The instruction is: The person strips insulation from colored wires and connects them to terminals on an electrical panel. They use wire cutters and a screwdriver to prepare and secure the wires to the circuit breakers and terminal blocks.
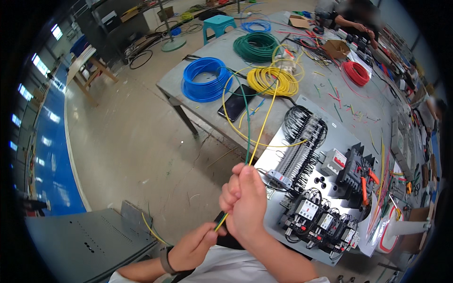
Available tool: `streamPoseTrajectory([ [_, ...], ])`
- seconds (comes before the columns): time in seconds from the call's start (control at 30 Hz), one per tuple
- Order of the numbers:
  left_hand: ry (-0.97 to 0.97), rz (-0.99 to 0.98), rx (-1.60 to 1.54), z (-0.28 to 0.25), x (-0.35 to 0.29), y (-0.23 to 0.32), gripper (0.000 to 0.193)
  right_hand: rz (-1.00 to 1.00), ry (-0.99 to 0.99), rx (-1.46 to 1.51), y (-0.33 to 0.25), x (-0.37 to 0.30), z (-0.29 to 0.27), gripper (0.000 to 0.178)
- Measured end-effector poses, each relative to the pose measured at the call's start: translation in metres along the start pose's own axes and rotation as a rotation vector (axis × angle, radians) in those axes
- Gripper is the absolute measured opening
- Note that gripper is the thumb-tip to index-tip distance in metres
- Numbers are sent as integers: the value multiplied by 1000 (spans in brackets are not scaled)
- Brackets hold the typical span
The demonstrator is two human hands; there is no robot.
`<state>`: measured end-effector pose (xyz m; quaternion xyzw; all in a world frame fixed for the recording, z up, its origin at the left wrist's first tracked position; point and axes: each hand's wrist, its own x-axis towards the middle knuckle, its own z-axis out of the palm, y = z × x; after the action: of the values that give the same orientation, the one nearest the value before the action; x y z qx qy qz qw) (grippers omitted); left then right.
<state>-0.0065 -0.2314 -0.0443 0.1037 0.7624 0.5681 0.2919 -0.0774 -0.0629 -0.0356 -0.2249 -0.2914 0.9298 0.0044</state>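
My right hand [245, 200] is a fist around a yellow wire [267, 119] and a green wire [248, 137], held in front of the table edge. Lower and to the left, my left hand [200, 243] pinches the same pair, which runs taut between both hands. Past my left hand, a yellow-green tail [152, 230] hangs over the grey metal sheet. From my right fist the wires lead up to the yellow coil [264, 81] and toward the green coil [247, 51] on the table. Beside my right hand lies a mounting plate [266, 162] with terminal blocks [295, 158] and contactors [309, 210].
A blue wire coil [203, 92] and a black phone [236, 104] lie near the table's left edge. Orange-handled pliers [364, 188] rest on the plate. A red coil [356, 73] sits farther back, near another person. The grey perforated metal sheet [80, 245] stands at lower left.
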Motion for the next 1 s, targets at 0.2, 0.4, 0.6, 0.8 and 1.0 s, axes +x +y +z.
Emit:
streamPoseTrajectory([
  [0.2, 113, 19, -162, 9, -4, -14, 25, 152, -55, -85, 7, -14, 8, 28],
  [0.4, 111, 13, 74, 4, -57, -44, 23, 191, -122, -115, -31, 40, 8, 32],
  [0.6, 109, -45, 100, -2, -84, -54, 28, 292, -184, -134, -36, 50, 20, 26],
  [0.8, 13, -28, -77, -19, -47, -58, 24, 210, -135, -52, -3, 33, 19, 24],
  [1.0, 113, -228, -580, -13, 39, -6, 26, 141, -207, -139, 29, 15, 2, 28],
])
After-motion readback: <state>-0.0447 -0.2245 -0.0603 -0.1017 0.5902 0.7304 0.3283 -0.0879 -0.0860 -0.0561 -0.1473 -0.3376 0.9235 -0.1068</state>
